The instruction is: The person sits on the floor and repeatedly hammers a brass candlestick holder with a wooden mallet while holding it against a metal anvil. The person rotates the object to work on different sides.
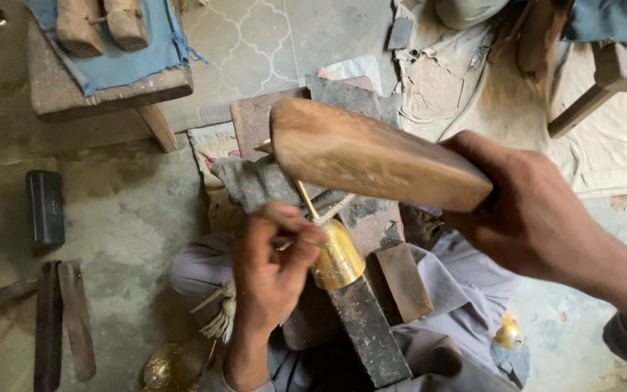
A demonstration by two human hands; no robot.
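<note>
Head view, looking down at a person seated on the concrete floor. The small polished brass bell-shaped piece sits at frame centre, over the person's lap, resting against a long dark iron block that runs diagonally toward the lower edge. A thin brass-coloured rod rises from the top of the bell piece toward the upper left.

The left hand is just left of the bell piece, touching it. Its fingers are curled shut around the base of the rod, thumb and forefinger pinched on top, wrist coming up from the bottom of the frame.

The right hand is to the right of and above the bell piece, well apart from it. It is clenched around the end of a broad, flat, light-brown wooden mallet. The mallet extends leftward, its far end above the rod's upper end; whether they touch cannot be told. The forearm enters from the lower right corner.

A grey cloth wrap lies behind the rod. A reddish-brown flat block leans beside the iron block. A black rectangular case lies on the floor at left; any label on it is too small to make out. Two dark flat bars lie below the case. A second brass piece sits at lower right, another at bottom left. A low wooden table with a blue cloth stands at upper left.
</note>
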